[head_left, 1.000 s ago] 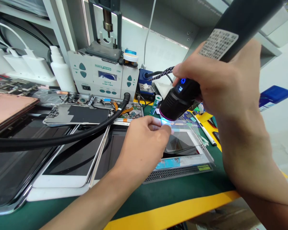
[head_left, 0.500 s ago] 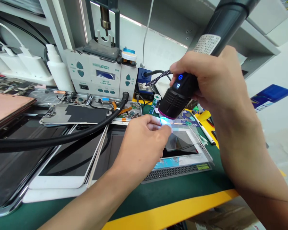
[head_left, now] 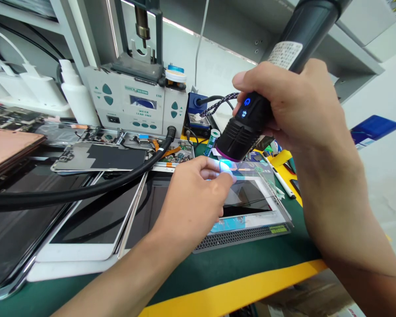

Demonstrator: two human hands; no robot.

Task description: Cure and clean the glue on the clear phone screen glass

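My right hand [head_left: 290, 101] grips a black UV flashlight [head_left: 240, 132], tilted with its head down and left. Blue symbols glow on its side. Bluish light from the head falls on the fingertips of my left hand [head_left: 201, 187], just below it. The thumb and index finger of that hand pinch what looks like a thin clear sheet [head_left: 262, 169], whose exact kind I cannot make out. Beneath the sheet lies a white-framed tablet [head_left: 251, 207] with a dark screen, resting on a grey perforated plate [head_left: 240, 240].
Several tablet screens [head_left: 95, 220] lie at left, crossed by a thick black hose [head_left: 86, 191]. Behind stands a grey rework station [head_left: 128, 101], with a white spray bottle [head_left: 77, 97] beside it. A tray of small parts [head_left: 185, 152] sits in front. At right lies a white pen [head_left: 284, 182].
The clear sheet under the light has shifted slightly in my left hand's pinch, its angle a little different. My right hand and the flashlight have barely moved. The view has shifted slightly.
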